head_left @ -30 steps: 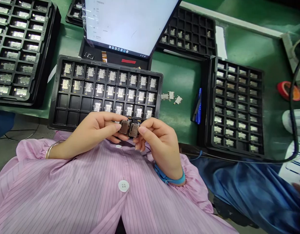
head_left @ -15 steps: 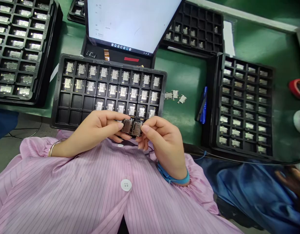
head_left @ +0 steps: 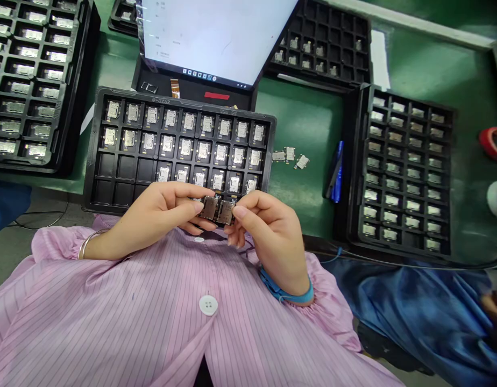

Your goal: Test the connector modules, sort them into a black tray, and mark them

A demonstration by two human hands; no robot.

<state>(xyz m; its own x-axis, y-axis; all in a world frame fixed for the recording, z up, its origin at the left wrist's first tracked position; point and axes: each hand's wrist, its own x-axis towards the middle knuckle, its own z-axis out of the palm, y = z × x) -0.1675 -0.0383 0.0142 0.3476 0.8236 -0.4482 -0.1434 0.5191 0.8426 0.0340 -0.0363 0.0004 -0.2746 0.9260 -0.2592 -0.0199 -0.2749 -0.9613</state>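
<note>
Between thumb and fingers, my left hand (head_left: pixel 171 209) pinches a small card-reader-like circuit board (head_left: pixel 210 207) with a metal cover. My right hand (head_left: pixel 267 228) grips a similar metal-covered board (head_left: pixel 225 213) by its right edge. The two boards are side by side, over the near edge of a black compartment tray (head_left: pixel 125 189). Silvery parts fill the tray's upper rows, while several pockets at its lower left are bare. My hands hide part of its lowest row. Three loose metal parts (head_left: pixel 290 154) lie on the green table right of the tray.
A laptop (head_left: pixel 220 40) stands behind the tray. Loaded black trays are at the left (head_left: pixel 33 97) and right (head_left: pixel 410 177), with another tray (head_left: pixel 325 45) at the back. Blue-handled tweezers or pliers (head_left: pixel 336 174) lie beside the right tray. Red tape (head_left: pixel 491 143) is far right.
Both hands keep hold of the two boards in nearly the same place. The boards tilt slightly, and the whole view shifts a little. At the far right, another person's hand moves rightward.
</note>
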